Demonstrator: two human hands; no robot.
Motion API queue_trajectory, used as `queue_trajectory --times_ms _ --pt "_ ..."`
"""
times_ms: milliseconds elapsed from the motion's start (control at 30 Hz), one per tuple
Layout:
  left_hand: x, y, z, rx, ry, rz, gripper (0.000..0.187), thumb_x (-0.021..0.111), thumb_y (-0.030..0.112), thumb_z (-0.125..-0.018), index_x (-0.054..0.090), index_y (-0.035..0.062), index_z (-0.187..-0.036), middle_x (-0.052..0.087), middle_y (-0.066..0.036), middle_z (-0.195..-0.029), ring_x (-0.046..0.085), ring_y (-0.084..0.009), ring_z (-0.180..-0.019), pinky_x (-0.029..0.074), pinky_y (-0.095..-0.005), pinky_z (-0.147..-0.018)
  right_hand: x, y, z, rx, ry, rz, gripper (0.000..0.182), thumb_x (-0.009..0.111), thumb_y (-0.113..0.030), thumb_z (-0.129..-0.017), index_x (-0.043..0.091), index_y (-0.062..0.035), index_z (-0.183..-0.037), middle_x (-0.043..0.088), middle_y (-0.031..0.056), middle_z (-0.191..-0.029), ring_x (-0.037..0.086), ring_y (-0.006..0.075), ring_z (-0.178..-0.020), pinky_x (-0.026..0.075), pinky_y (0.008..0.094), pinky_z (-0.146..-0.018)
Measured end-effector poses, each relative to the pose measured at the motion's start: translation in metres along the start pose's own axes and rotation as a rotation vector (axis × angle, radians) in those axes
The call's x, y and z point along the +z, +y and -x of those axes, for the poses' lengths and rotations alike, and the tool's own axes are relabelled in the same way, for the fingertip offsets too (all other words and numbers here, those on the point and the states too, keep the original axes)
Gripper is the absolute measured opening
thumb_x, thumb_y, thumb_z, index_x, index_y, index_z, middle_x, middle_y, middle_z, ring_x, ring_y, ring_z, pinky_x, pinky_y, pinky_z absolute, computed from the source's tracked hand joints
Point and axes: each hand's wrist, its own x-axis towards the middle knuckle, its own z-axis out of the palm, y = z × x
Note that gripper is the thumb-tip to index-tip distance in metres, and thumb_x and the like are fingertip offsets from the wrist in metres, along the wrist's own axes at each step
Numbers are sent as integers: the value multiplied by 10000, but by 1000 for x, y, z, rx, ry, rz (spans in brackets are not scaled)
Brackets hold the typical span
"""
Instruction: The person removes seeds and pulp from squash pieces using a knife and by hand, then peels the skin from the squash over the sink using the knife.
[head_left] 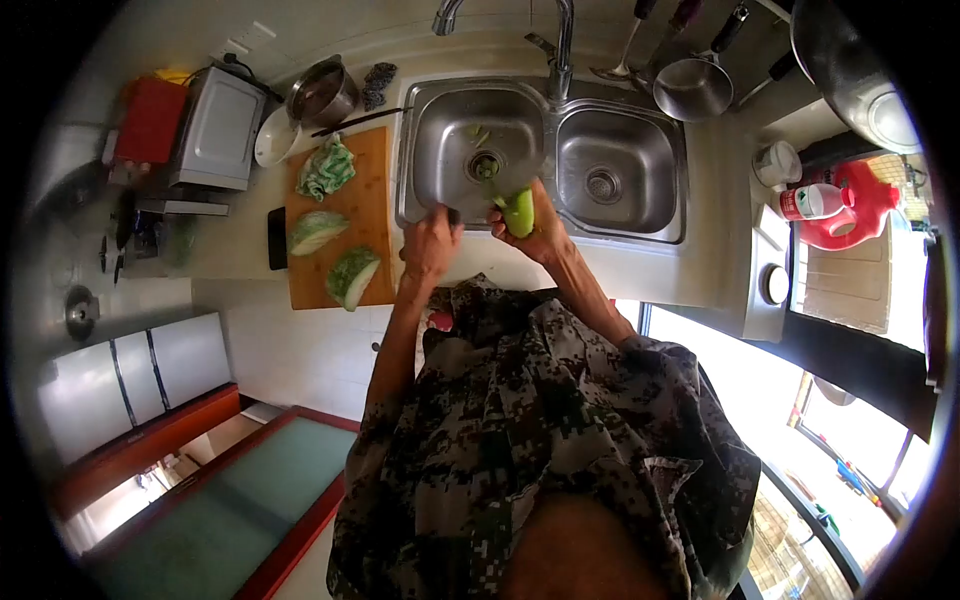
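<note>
At the sink, right hand clasping green vegetable, left hand curled closed, contents blurred.

The double sink is smooth, shiny metal, as is the curved tap. The cutting board looks like matt, pale brown wood. A crumpled green-and-white cloth lies on it. The red jug is glossy plastic, and the camouflage jacket is matt, wrinkled fabric.

Double sink: set in the surface. Faucet: behind the sink. Board: left of the sink; carries the cloth at rear, two cabbage pieces farther forward. Pot: behind the board. Vegetable piece: over the sink's front part.
</note>
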Motion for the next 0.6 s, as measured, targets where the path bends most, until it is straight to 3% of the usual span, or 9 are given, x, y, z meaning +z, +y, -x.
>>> queue_trajectory --times_ms 100,167,233,300,367,500,600 --pt "7 16 10 357 170 18 218 668 92 -688 523 -10 -814 573 -159 -693 615 -314 -613 507 -390 -534 -11 -2 -11 -106 -37 59 456 473 -504 -917 537 -75 -1059 581 108 -849 558 202 -716 488 311 -609" --pt "11 22 9 397 186 -12 206 662 84 -687 509 0 -797 555 -146 -682 603 -294 -591 507 -375 -527 -10 -2 -13 -219 -82 116 521 527 -538 -876 554 -61 -1082 612 126 -854 604 224 -777 524 352 -669" --pt "9 24 8 494 225 -66 186 644 65 -678 482 18 -757 520 -118 -653 588 -252 -570 508 -341 -508 -10 -4 -8 -194 -90 118 526 516 -523 -885 558 -35 -1076 611 127 -847 606 230 -767 527 352 -669" --pt "11 22 9 508 230 -54 189 647 65 -674 487 16 -762 528 -120 -662 591 -254 -579 511 -341 -514 -7 -4 -3 -174 -100 114 532 504 -509 -895 562 -10 -1071 610 129 -840 607 236 -756 531 352 -669" --pt "7 24 10 523 229 -42 192 649 66 -669 493 14 -767 535 -121 -670 595 -255 -589 514 -342 -519 -8 -2 -2 -206 -96 93 578 455 -480 -914 520 60 -1108 560 164 -911 572 245 -824 510 342 -757" --pt "4 19 10 523 172 -70 204 660 67 -665 511 10 -792 551 -130 -690 605 -270 -604 520 -356 -544 -11 1 -6 -122 -91 -32 553 467 -474 -910 523 50 -1079 553 166 -923 568 255 -835 511 360 -771" --pt "6 15 10 501 151 -43 234 676 84 -664 516 6 -816 560 -138 -699 614 -285 -618 522 -368 -554 -9 5 -10 -194 33 15 530 483 -499 -891 566 5 -1032 602 132 -835 608 242 -739 529 365 -668"
